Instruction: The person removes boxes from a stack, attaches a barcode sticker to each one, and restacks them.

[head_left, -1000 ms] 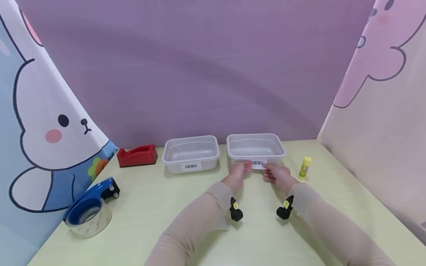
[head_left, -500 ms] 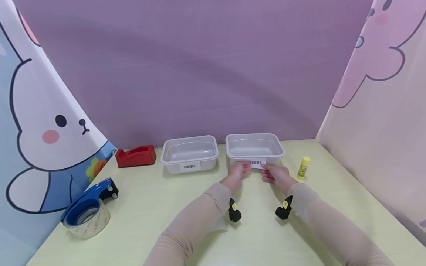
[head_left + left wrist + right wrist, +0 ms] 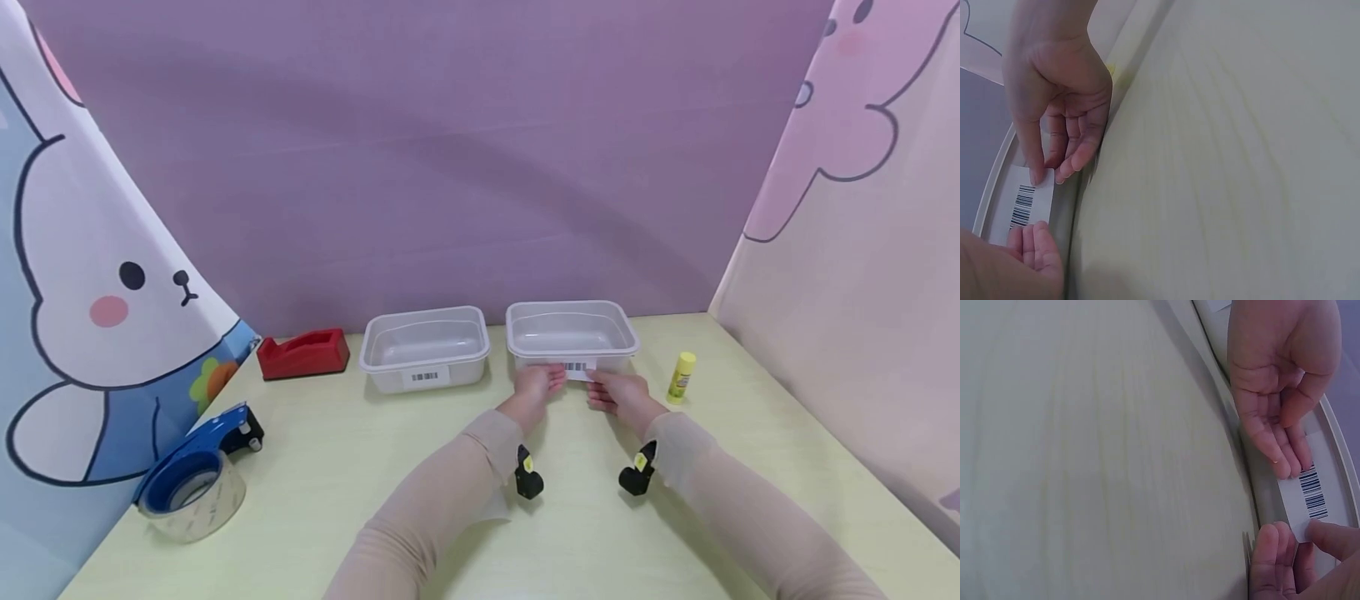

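A white barcode label (image 3: 576,367) lies on the front wall of the right clear plastic container (image 3: 630,339). My left hand (image 3: 538,383) touches the label's left end with straight fingertips, as the right wrist view shows at the left hand (image 3: 1279,375) and label (image 3: 1313,494). My right hand (image 3: 615,392) pinches the label's right end between thumb and curled fingers. The left wrist view has the right hand (image 3: 1066,94) with its thumb on the label (image 3: 1025,203), and the left hand (image 3: 1016,262) close below. Both wrists carry small black cameras.
A second clear container (image 3: 423,346) with its own barcode label stands just left. A yellow glue stick (image 3: 681,377) stands upright to the right. A red tape dispenser (image 3: 302,353) and a blue tape gun (image 3: 191,475) sit at the left. Fabric walls enclose the pale green table (image 3: 337,467).
Both hands stay on the label at the right container's front wall. Only the head view has shifted slightly.
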`<state>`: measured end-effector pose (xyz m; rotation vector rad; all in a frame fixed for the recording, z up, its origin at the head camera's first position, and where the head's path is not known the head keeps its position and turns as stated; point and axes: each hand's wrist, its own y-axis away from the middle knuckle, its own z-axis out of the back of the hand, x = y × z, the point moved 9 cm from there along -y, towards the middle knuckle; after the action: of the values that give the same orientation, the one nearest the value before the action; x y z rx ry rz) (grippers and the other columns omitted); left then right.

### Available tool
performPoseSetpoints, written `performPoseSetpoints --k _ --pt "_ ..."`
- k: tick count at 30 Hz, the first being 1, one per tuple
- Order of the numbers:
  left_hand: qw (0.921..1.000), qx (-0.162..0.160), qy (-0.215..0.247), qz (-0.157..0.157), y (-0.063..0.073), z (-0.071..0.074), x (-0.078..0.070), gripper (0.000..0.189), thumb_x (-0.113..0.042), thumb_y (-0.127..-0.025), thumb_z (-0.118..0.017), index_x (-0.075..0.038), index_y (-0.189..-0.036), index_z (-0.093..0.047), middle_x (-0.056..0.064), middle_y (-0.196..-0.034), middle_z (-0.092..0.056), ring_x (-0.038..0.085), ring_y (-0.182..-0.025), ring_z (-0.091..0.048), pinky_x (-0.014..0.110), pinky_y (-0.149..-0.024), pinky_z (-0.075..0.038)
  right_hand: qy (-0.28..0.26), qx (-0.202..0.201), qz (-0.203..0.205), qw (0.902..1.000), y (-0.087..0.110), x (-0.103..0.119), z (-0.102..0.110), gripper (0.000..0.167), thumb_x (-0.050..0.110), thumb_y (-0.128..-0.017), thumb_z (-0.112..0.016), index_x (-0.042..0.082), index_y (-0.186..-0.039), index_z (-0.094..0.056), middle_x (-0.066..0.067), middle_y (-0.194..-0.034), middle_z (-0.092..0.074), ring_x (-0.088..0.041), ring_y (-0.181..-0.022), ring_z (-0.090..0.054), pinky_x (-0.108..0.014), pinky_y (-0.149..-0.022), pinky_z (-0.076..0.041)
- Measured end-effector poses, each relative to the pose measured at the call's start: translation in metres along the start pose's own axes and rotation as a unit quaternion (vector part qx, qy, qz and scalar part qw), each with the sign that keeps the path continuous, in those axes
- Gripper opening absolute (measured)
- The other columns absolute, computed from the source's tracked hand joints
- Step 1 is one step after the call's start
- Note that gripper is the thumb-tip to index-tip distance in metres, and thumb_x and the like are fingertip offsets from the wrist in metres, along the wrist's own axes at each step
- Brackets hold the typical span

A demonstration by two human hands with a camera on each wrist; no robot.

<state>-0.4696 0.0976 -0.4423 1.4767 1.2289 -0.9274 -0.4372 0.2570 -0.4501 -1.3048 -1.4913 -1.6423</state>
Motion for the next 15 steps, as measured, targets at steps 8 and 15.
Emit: performPoseSetpoints --k 8,15 --pt "0.9997 0.008 -0.021 0.01 -0.0037 0.0012 0.0046 0.025 0.004 -0.093 -0.048 0.009 -0.11 -0.065 0.023 -0.107 -0.07 0.032 -0.104 -0.067 0.034 -0.091 -0.056 -0.007 -0.028 0.009 0.9995 0.0008 0.0002 0.0036 0.019 0.013 -0.09 -0.068 0.003 -0.1 -0.056 -0.001 -0.067 -0.064 -0.01 -0.059 -0.065 -0.024 -0.062 -0.059" --pt "0.9994 -0.003 -0.035 0.005 -0.0057 0.0033 0.0032 0.021 0.004 -0.091 -0.05 0.007 -0.104 -0.067 0.022 -0.104 -0.07 0.03 -0.095 -0.069 0.033 -0.087 -0.057 -0.011 -0.013 0.041 0.999 0.0021 0.0075 -0.0004 0.024 0.015 -0.093 -0.062 0.0 -0.112 -0.059 -0.001 -0.077 -0.068 -0.009 -0.067 -0.066 -0.023 -0.07 -0.059"
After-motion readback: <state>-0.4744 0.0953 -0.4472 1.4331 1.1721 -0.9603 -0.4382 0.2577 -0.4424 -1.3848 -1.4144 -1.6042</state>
